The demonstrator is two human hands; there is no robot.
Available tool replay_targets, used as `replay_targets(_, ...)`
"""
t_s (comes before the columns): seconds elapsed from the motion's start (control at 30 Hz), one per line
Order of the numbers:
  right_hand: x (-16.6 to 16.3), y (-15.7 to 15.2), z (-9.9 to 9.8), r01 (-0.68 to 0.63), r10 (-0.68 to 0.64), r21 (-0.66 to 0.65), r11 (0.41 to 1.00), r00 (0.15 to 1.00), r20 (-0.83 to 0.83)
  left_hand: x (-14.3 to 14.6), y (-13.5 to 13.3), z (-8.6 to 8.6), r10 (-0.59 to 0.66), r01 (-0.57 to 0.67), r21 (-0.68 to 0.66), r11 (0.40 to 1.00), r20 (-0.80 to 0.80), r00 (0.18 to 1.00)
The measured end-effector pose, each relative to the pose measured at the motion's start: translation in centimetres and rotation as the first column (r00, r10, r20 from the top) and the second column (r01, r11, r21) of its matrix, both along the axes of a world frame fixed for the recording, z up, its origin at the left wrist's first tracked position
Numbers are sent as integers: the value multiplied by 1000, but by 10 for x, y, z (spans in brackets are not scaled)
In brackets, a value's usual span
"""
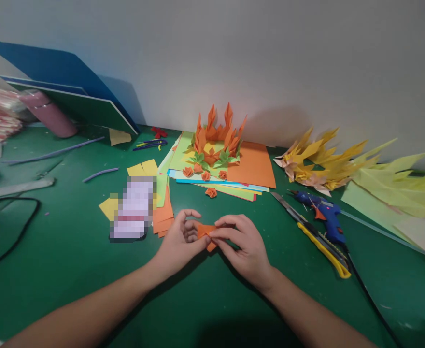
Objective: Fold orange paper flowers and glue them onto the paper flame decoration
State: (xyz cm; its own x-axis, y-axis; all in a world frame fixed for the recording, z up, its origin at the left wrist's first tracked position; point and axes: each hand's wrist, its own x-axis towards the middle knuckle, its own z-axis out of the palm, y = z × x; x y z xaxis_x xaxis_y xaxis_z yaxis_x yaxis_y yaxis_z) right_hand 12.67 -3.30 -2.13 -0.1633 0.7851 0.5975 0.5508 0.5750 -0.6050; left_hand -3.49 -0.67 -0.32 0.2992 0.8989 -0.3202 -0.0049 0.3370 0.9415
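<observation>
Between my two hands is a small folded piece of orange paper [207, 231], held above the green table. My left hand [183, 239] pinches its left side with thumb and fingers. From the other side, the thumb and fingertips of my right hand [243, 244] press on the paper's right edge and middle. Just beyond lies a small orange paper rose [211, 193]. Several more orange paper roses [205, 175] rest on a stack of coloured paper, in front of an orange folded-paper crown [219, 133] with green leaves. Orange paper squares [163, 215] lie left of my hands.
A blue glue gun [324, 212] and a yellow box cutter [323, 246] lie to the right, a cord trailing forward. Yellow paper crowns [321, 159] stand behind them. A pixelated phone-like object [134, 208] is at left. Farther back are a pink bottle [53, 113] and leaning boards [85, 106].
</observation>
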Motion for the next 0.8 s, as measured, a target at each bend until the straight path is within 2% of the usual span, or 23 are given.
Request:
replay_targets(0.37, 1, 0, -2, -40, 39, -17, 999, 999, -23, -1, 2, -2, 25, -23, -31, 999, 82, 996)
replay_targets(0.6, 2, 0, -3, -63, 61, -17, 998, 995, -81, -2, 2, -1, 2, 4, -37, 999, 142, 990)
replay_targets(0.8, 3, 0, -1, -82, 82, 21, 996, 996, -28, -3, 1, -3, 4, -6, 13, 1000, 138, 990)
